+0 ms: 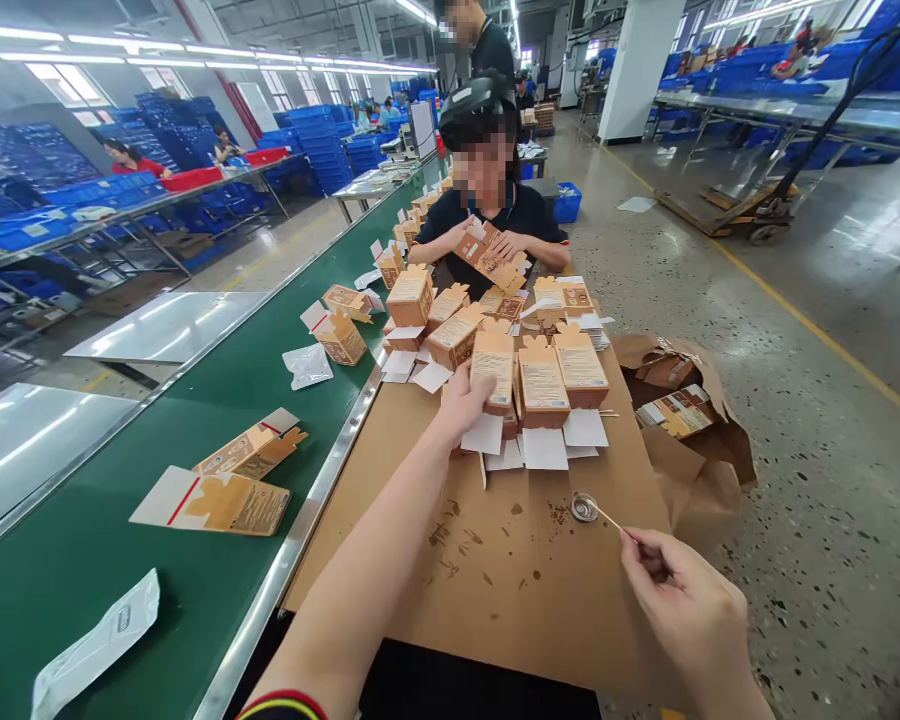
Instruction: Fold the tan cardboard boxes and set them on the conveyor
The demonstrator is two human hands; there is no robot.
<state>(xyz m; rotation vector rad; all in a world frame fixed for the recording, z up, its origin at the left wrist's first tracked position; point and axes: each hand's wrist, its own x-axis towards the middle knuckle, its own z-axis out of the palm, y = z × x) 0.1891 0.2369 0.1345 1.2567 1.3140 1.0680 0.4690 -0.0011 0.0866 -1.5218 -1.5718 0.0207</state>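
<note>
My left hand [465,402] reaches forward and grips a small brown box [493,362] at the front of a pile, its white flap hanging down. Two similar boxes [544,385] stand just right of it, also with white flaps in front. Between the fingertips of my right hand [686,590] is a thin stick [609,516]. Its far end rests at a small round metal dish [583,507] on the brown cardboard surface [510,610]. Dark specks and stains mark the cardboard near the dish.
A green conveyor belt [217,420] on the left carries open boxes [232,500] and white packets [94,640]. Across the table a person [487,200] holds a flattened box. On the right floor sits a paper bag [694,480] with cartons; a pallet jack [765,210] stands beyond.
</note>
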